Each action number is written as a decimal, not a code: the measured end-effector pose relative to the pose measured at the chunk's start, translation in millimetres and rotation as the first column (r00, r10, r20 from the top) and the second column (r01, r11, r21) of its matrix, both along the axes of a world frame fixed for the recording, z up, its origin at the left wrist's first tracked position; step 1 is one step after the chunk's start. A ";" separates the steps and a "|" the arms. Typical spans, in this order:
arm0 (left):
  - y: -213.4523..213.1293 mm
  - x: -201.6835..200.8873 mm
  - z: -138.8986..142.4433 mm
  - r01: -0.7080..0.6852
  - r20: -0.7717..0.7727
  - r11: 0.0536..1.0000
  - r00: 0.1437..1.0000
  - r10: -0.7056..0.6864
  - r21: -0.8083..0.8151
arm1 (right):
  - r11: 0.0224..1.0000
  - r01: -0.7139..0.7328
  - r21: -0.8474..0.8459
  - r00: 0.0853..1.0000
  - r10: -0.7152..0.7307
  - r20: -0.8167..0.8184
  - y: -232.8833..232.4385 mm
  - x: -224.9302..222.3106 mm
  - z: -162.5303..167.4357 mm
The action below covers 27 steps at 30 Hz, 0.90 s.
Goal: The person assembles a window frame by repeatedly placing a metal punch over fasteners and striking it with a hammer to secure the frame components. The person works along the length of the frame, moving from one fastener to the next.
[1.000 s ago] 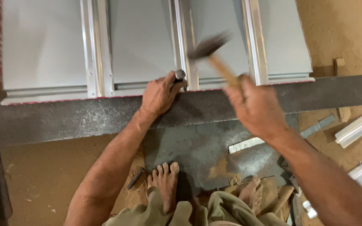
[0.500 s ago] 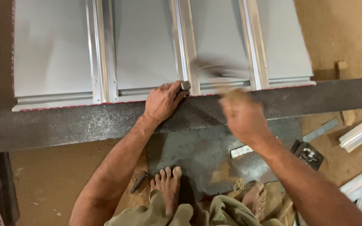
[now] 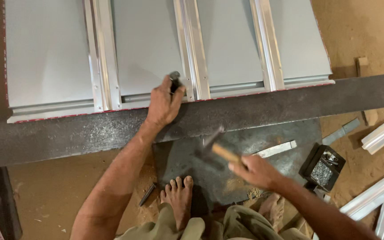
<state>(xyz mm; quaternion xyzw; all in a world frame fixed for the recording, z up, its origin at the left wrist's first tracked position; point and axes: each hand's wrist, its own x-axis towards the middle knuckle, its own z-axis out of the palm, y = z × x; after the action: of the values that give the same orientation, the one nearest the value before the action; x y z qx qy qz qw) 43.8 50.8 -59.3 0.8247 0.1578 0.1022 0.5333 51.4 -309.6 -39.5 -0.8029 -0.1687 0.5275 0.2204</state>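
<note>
Punch held on a grey metal sheet, hammer drawn back low

The left hand (image 3: 163,104) has its grip clenched round a dark punch (image 3: 174,80), set on the near edge of the grey sheet (image 3: 147,49), just left of a shiny rib (image 3: 192,49); the right hand (image 3: 256,171) grasps a blurred wooden-handled hammer (image 3: 212,149), near the body, over a dark plate (image 3: 245,142) on the floor; a bare foot (image 3: 178,198) rests there; a small black box (image 3: 322,166) sits right.
</note>
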 end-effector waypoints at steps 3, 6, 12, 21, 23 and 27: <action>8.5 -11.4 -0.5 -0.070 0.151 0.978 0.988 0.041 0.196 | 0.980 -0.194 0.050 0.959 0.179 0.219 -50.1 -27.2 -52.4; 10.4 -28.6 -3.1 -0.026 0.197 0.855 0.976 -0.090 0.518 | 0.978 -0.138 0.157 0.915 0.065 0.399 -79.7 -32.9 -81.3; 3.9 -28.8 -15.8 0.077 0.122 0.646 0.959 -0.257 0.760 | 0.901 0.432 0.046 0.892 -0.419 -0.172 -39.0 4.3 -56.4; 11.3 -17.7 -8.2 0.185 0.005 0.628 0.957 -0.289 0.756 | 0.915 0.318 0.249 0.946 -0.286 -0.154 59.8 12.2 -10.3; 11.3 -18.8 5.3 0.174 0.007 0.630 0.961 -0.275 0.756 | 0.811 0.479 0.335 0.875 -0.412 -0.253 69.2 25.2 -7.8; 10.3 -16.0 33.7 0.149 0.040 0.637 0.961 -0.272 0.756 | 0.738 0.527 0.421 0.849 -0.446 -0.282 79.9 56.4 -4.4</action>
<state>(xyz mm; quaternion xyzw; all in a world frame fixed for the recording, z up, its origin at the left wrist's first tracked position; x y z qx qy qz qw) 27.8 61.1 -25.7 0.9728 -0.0360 0.1565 0.1670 107.7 -229.7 -43.9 -0.6917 -0.0602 0.4554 0.5572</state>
